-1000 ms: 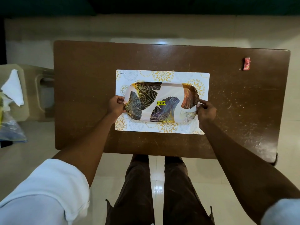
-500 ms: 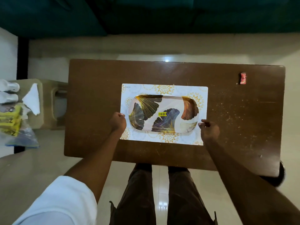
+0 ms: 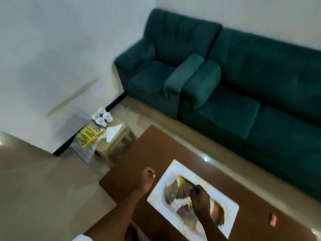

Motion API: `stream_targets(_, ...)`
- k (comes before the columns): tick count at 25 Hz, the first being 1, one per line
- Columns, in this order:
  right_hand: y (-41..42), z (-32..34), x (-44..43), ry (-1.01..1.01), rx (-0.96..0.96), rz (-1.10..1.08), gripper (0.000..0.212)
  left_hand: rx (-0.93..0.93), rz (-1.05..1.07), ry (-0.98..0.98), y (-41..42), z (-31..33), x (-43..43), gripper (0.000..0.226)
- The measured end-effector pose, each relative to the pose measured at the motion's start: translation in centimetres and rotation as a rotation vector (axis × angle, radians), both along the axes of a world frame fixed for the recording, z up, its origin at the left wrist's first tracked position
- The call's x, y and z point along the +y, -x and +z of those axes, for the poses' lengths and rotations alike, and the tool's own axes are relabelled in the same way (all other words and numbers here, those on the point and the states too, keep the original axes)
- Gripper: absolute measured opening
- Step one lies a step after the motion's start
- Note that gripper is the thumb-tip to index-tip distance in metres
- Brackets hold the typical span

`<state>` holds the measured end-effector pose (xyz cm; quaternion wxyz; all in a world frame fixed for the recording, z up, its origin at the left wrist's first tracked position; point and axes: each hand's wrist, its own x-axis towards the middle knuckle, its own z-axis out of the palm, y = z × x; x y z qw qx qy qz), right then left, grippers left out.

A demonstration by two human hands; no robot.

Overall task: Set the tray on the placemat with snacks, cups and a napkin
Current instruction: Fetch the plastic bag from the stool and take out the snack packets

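Observation:
The leaf-patterned tray [image 3: 174,190] lies flat on the white and gold placemat [image 3: 174,168] on the brown table [image 3: 155,145]. My left hand [image 3: 147,178] hovers over the bare table just left of the placemat, fingers curled with nothing in them. My right hand [image 3: 199,198] is above the middle of the tray, fingers curled and holding nothing; it hides part of the tray. On a beige stool [image 3: 113,145] to the left stand several white cups [image 3: 101,116], a white napkin [image 3: 113,133] and yellow snack packets [image 3: 89,135] in a clear bag.
A small red wrapper [image 3: 272,220] lies on the table's right end. A green armchair [image 3: 156,66] and a green sofa [image 3: 260,101] stand behind the table. Tiled floor separates the table from the stool. The picture is motion-blurred.
My view has swung left and up toward the stool and sofa. Both hands have let go of the tray's ends; the right hand now hangs over the tray, the left over the table.

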<state>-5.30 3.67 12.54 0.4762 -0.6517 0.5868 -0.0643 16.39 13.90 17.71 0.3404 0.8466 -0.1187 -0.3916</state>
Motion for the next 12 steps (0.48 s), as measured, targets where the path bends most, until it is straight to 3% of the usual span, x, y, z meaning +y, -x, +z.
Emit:
stream_targets(3,-7.0,9.4,-4.1,0.111,-0.069,0.171,0.027,-0.190,-0.156,0.098,-5.8,9.6,-1.8,0.036)
stream_targets(7,-16.6,22.0,-7.5,0.369,-0.031,0.352,0.034,-0.425,-0.301,0.204,-13.5,21.3,-2.7,0.047)
stream_targets(12,-27.8,40.8,-5.3,0.701,-0.105,0.385,0.059,-0.765,-0.334,0.234,-24.5,36.8,2.7,0.056)
